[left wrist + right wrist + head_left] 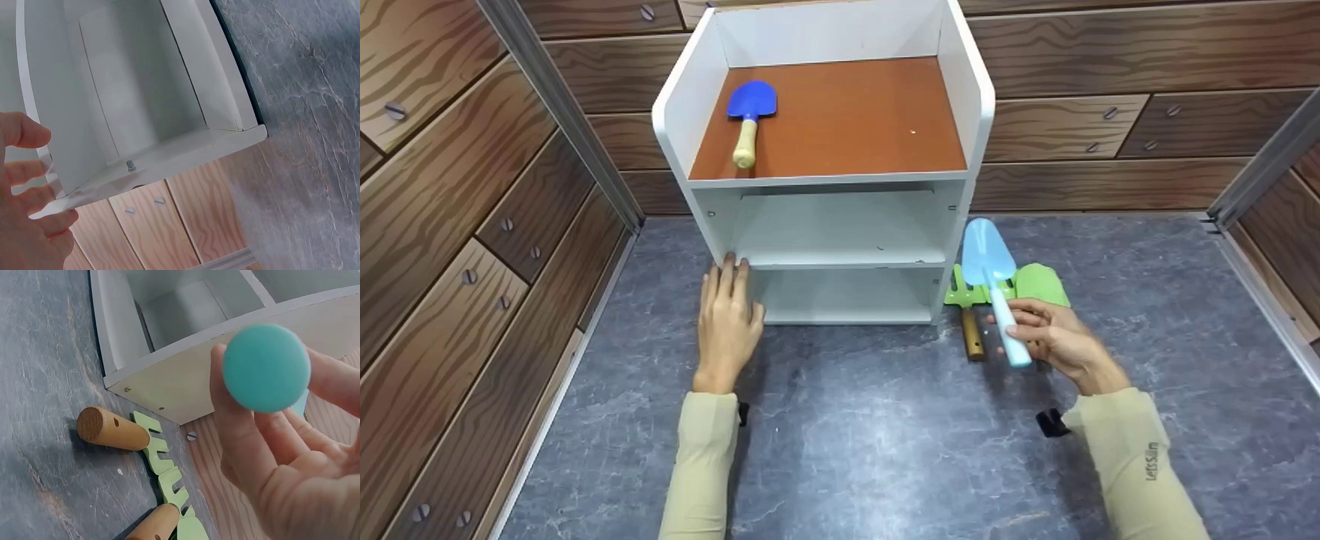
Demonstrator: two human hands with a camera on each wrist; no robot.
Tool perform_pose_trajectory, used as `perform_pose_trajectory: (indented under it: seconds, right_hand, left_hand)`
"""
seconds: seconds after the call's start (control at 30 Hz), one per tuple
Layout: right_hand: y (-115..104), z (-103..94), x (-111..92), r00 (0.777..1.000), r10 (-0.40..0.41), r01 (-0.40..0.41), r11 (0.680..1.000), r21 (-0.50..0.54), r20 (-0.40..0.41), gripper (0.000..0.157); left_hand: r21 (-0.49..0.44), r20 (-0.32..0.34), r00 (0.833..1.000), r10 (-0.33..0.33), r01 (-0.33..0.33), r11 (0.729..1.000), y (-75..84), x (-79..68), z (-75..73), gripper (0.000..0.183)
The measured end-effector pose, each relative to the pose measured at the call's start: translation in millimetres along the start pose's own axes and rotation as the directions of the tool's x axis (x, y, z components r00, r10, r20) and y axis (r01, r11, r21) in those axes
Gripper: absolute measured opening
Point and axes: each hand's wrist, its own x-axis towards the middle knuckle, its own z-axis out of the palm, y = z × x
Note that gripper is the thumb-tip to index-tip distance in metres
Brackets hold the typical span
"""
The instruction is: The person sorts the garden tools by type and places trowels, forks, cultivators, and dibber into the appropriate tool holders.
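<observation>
A light blue hand trowel (988, 255) is pinched by its handle in my right hand (1057, 337), blade pointing away, just right of the white shelf unit (840, 266). In the right wrist view the round end of its handle (266, 368) faces the camera. My left hand (727, 319) rests with extended fingers at the shelf unit's left front edge; the left wrist view shows its fingers (36, 199) at the middle board's corner. Up on the brown top shelf (855, 120) lies a blue trowel (751, 101) with a wooden handle.
On the floor (840, 450), right of the shelf unit, lie green garden tools with wooden handles, including a hand fork (962, 292) and a green blade (1041, 283). Wood-patterned walls (1110, 56) stand behind and on both sides, with metal strips (562, 112) at the corners.
</observation>
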Motion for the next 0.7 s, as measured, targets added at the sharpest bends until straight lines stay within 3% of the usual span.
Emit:
perform_pose_trajectory:
  seconds: [0.43, 0.7]
  right_hand:
    - [4.7, 2.1, -4.1, 0.995, -0.089, 0.088, 0.996, -0.029, -0.034, 0.045]
    - [0.4, 6.9, -8.9, 0.995, -0.087, 0.080, 0.990, -0.113, -0.056, 0.046]
  left_hand:
    - [-0.010, 0.004, 1.000, -0.008, 0.009, 1.000, 0.1, -2.4, -0.6, 0.061]
    - [-0.014, 0.015, 1.000, -0.019, 0.019, 1.000, 0.1, -0.3, -1.7, 0.059]
